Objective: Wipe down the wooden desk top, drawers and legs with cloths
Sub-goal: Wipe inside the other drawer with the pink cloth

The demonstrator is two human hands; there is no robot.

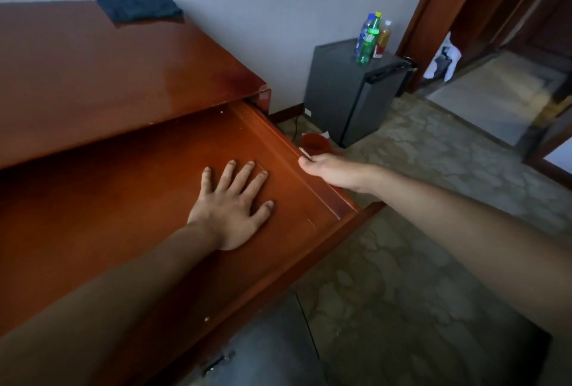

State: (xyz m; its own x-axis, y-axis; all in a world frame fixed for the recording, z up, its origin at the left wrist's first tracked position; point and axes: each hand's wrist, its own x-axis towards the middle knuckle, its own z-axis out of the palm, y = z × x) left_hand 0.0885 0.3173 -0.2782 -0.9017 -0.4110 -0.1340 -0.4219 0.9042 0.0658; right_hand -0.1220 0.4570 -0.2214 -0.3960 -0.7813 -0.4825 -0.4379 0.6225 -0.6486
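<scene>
One wooden desk [93, 76] fills the left of the view, its wide drawer [123, 199] drawn out below the front edge of the top. A dark cloth [139, 7] is left lying at the far right corner of the desk top, well apart from both hands. The left hand [230, 209] is laid flat, fingers spread, on the drawer floor near its right side; the right hand [328, 170] is held against the drawer's right wall, apparently gripping its rim, though its fingers are hidden. The drawer step is judged to be in hand; next, the cloth must be fetched.
</scene>
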